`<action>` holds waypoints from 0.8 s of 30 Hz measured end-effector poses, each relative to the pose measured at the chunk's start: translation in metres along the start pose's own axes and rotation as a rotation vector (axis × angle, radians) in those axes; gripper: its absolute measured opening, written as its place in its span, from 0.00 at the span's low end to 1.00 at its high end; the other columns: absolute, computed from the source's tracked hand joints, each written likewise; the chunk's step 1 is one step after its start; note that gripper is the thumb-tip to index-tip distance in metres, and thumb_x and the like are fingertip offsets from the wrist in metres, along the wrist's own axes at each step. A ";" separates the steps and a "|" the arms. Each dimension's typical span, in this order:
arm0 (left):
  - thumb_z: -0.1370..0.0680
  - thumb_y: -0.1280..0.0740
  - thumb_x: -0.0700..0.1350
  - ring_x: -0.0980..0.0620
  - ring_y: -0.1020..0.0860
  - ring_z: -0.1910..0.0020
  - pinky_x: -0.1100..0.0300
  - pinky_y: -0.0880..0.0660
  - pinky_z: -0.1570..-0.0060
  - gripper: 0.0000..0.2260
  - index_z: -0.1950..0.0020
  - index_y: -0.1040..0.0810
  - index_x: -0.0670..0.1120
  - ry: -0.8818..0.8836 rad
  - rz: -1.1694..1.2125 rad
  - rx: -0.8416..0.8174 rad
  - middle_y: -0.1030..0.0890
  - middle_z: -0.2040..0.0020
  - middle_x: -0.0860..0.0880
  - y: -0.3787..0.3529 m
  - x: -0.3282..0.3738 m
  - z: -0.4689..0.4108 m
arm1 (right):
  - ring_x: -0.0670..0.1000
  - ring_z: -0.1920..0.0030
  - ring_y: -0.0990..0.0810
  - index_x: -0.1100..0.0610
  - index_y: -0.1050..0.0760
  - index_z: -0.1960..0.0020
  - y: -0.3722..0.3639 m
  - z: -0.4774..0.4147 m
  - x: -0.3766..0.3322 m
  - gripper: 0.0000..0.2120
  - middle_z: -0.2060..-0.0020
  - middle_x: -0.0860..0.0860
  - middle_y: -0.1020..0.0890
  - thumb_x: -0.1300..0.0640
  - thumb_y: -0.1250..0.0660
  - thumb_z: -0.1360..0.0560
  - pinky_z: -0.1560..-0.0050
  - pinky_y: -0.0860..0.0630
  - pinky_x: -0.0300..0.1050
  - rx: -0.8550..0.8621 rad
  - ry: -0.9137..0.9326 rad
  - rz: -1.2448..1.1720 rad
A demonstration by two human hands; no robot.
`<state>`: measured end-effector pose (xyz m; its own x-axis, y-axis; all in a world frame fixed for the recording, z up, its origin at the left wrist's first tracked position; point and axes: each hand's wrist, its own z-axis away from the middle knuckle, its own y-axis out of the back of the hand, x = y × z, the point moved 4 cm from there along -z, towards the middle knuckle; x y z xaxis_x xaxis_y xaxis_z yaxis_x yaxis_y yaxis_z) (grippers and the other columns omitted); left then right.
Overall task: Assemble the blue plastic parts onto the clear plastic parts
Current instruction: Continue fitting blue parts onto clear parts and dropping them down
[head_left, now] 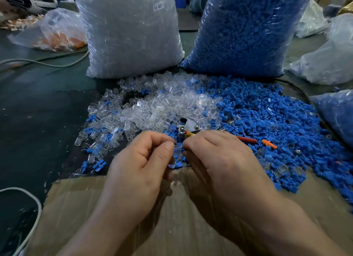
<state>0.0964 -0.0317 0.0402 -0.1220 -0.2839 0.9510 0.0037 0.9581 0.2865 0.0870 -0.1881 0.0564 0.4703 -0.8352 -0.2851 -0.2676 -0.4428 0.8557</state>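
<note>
Cardboard flap (76, 208), metal tool (190, 124) (perhaps pliers), orange plug (269, 143)

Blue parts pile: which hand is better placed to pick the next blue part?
Right hand: the blue parts pile lies on its side, while the left hand pinches a clear part.

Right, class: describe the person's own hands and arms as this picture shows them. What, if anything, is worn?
The left hand and right hand are bare, with no gloves. No ring shows on the fingers in view. The left forearm and right forearm are bare down to the picture's bottom edge: no sleeve, watch or wristband shows.
</note>
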 end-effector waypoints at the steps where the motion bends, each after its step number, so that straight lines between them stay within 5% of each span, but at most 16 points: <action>1: 0.25 0.34 0.59 0.53 0.20 0.74 0.67 0.26 0.75 0.10 0.56 0.19 0.54 0.072 0.041 -0.053 0.17 0.67 0.47 0.000 -0.002 -0.001 | 0.54 0.56 0.23 0.55 0.21 0.50 0.000 -0.001 -0.003 0.04 0.58 0.50 0.19 0.58 0.30 0.24 0.54 0.27 0.51 0.006 0.022 -0.010; 4: 0.33 0.36 0.65 0.50 0.26 0.76 0.62 0.28 0.77 0.23 0.59 0.22 0.45 0.213 0.154 -0.212 0.22 0.72 0.44 -0.004 -0.005 -0.002 | 0.55 0.60 0.25 0.57 0.23 0.54 0.001 -0.003 -0.012 0.07 0.62 0.51 0.22 0.57 0.38 0.21 0.57 0.27 0.54 0.000 0.072 -0.035; 7: 0.28 0.32 0.68 0.57 0.31 0.76 0.66 0.33 0.77 0.22 0.58 0.22 0.49 0.056 0.072 -0.214 0.26 0.74 0.53 0.000 -0.003 -0.004 | 0.50 0.64 0.29 0.52 0.29 0.62 0.002 -0.002 -0.014 0.13 0.67 0.46 0.27 0.50 0.43 0.21 0.62 0.30 0.53 -0.035 -0.084 -0.157; 11: 0.27 0.33 0.61 0.60 0.26 0.70 0.66 0.29 0.70 0.09 0.53 0.20 0.58 -0.222 -0.041 -0.378 0.21 0.66 0.54 0.005 0.005 -0.001 | 0.49 0.75 0.35 0.54 0.30 0.72 -0.006 0.005 -0.008 0.10 0.77 0.50 0.31 0.53 0.40 0.34 0.75 0.38 0.42 -0.364 -0.640 -1.061; 12: 0.27 0.32 0.60 0.60 0.24 0.69 0.66 0.28 0.69 0.08 0.53 0.20 0.58 -0.228 -0.059 -0.456 0.20 0.65 0.55 0.008 0.006 0.000 | 0.49 0.76 0.36 0.54 0.30 0.73 -0.004 0.007 -0.007 0.09 0.77 0.51 0.31 0.54 0.41 0.35 0.76 0.39 0.41 -0.447 -0.670 -1.089; 15: 0.29 0.30 0.61 0.58 0.21 0.65 0.65 0.25 0.65 0.10 0.53 0.19 0.57 -0.177 -0.268 -0.691 0.18 0.62 0.55 0.012 0.003 0.001 | 0.46 0.75 0.31 0.55 0.31 0.68 -0.005 0.007 0.004 0.14 0.77 0.46 0.29 0.48 0.38 0.29 0.72 0.33 0.46 -0.489 -0.495 -0.506; 18: 0.29 0.27 0.57 0.60 0.21 0.63 0.68 0.27 0.64 0.09 0.53 0.20 0.56 -0.151 -0.515 -0.796 0.19 0.61 0.59 0.006 -0.004 0.003 | 0.49 0.60 0.23 0.49 0.32 0.58 -0.010 0.006 0.003 0.17 0.64 0.45 0.23 0.35 0.42 0.26 0.61 0.27 0.50 -0.366 -0.323 -0.008; 21: 0.35 0.32 0.68 0.63 0.24 0.67 0.71 0.29 0.67 0.18 0.50 0.24 0.62 -0.062 -0.603 -0.676 0.20 0.62 0.62 0.011 -0.006 0.000 | 0.55 0.50 0.21 0.46 0.37 0.49 -0.022 0.006 -0.003 0.19 0.52 0.45 0.22 0.32 0.42 0.27 0.61 0.33 0.51 -0.313 -0.270 0.105; 24: 0.39 0.45 0.77 0.67 0.23 0.63 0.65 0.28 0.67 0.25 0.51 0.32 0.65 -0.074 -0.874 -0.355 0.22 0.58 0.70 0.030 -0.009 -0.013 | 0.56 0.55 0.22 0.45 0.39 0.46 -0.030 0.000 -0.009 0.20 0.57 0.45 0.28 0.30 0.44 0.27 0.67 0.39 0.48 -0.265 -0.222 0.136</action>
<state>0.1102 -0.0008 0.0416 -0.2874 -0.8807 0.3766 0.1817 0.3359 0.9242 0.0908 -0.1677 0.0330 0.2432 -0.9441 -0.2227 -0.0741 -0.2470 0.9662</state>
